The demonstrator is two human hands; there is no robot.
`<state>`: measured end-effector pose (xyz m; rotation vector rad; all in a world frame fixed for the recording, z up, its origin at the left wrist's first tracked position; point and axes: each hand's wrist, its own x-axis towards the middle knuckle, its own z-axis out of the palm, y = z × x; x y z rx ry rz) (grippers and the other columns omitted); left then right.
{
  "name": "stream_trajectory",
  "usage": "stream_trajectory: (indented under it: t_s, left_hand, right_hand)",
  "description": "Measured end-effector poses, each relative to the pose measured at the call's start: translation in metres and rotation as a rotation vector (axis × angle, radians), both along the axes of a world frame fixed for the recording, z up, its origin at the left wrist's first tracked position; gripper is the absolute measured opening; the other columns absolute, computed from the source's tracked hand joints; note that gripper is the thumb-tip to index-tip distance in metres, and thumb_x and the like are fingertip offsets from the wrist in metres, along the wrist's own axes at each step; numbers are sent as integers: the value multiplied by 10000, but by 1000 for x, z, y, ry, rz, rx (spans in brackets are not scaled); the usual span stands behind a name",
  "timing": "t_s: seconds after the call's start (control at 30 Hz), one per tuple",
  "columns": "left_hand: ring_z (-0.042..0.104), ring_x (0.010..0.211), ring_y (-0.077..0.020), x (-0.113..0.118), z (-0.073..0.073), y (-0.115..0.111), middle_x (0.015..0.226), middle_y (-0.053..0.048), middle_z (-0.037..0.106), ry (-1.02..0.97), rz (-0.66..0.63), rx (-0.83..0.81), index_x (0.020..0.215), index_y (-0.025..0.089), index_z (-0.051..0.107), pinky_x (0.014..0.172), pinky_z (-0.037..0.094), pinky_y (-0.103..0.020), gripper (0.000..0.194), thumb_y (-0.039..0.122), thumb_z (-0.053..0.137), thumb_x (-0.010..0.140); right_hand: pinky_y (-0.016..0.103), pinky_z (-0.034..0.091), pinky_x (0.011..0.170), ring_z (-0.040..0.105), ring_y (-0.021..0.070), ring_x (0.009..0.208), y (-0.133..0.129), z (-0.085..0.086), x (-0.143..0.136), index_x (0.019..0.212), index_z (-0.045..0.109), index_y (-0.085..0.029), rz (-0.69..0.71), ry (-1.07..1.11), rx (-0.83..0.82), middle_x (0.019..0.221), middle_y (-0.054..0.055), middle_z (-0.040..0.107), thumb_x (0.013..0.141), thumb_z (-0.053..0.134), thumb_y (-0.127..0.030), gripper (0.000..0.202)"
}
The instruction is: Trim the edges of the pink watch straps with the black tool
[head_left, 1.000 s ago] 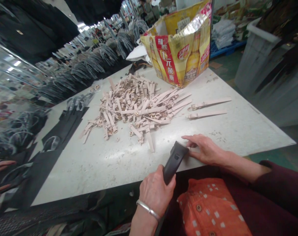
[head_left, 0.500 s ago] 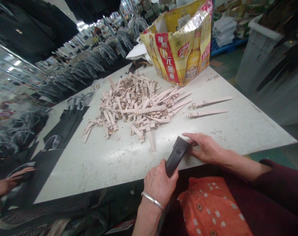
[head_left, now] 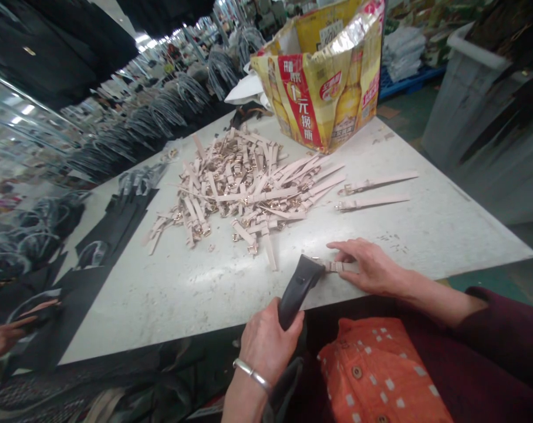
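Note:
My left hand [head_left: 269, 341] is closed around a black curved piece with a broad squared end [head_left: 298, 288]; I cannot tell exactly what it is. That end points up and away from me, over the table's near edge. In my right hand [head_left: 372, 267] a short pale pink buckle strap [head_left: 336, 266] is held between thumb and fingers. The strap's metal end meets or lies just behind the black piece's broad end. Beyond the hands lies a heap of similar pale buckle straps [head_left: 231, 182]. Two single straps [head_left: 374, 202] lie apart on the right.
The white table [head_left: 460, 235] carries a torn yellow beer carton [head_left: 319, 100] at its back. Black pieces with plastic-wrapped handles [head_left: 94, 276] line the left side, where another person's hand [head_left: 6, 338] shows. A grey bin [head_left: 455, 111] stands right. Orange dotted cloth [head_left: 381, 370] is below me.
My left hand and the black piece have moved left and slightly down. The strap in my right hand now shows between the piece and my fingers. My right hand has barely moved.

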<state>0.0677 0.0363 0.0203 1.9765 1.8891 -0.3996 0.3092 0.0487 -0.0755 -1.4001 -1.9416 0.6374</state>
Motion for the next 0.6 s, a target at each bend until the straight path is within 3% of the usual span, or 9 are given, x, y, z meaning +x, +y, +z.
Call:
stream_trajectory:
  t_s: [0.3, 0.6]
  left_hand:
    - [654, 757, -207, 12, -10, 22, 762, -65, 684, -58, 7, 68, 871, 210, 619, 589, 391, -243, 355, 519, 464, 788]
    - [639, 691, -175, -2, -7, 2, 728, -45, 672, -52, 19, 42, 845, 216, 605, 586, 386, -227, 319, 500, 475, 782]
  right_hand:
    - [326, 432, 766, 599, 183, 793, -1, 4, 0, 1139, 532, -196, 2, 2, -7, 862, 15, 668, 687, 628, -152, 464]
    - [308, 423, 710, 574, 177, 757, 0, 6, -1, 1027, 583, -192, 1, -41, -7, 849, 25, 650, 695, 631, -173, 337]
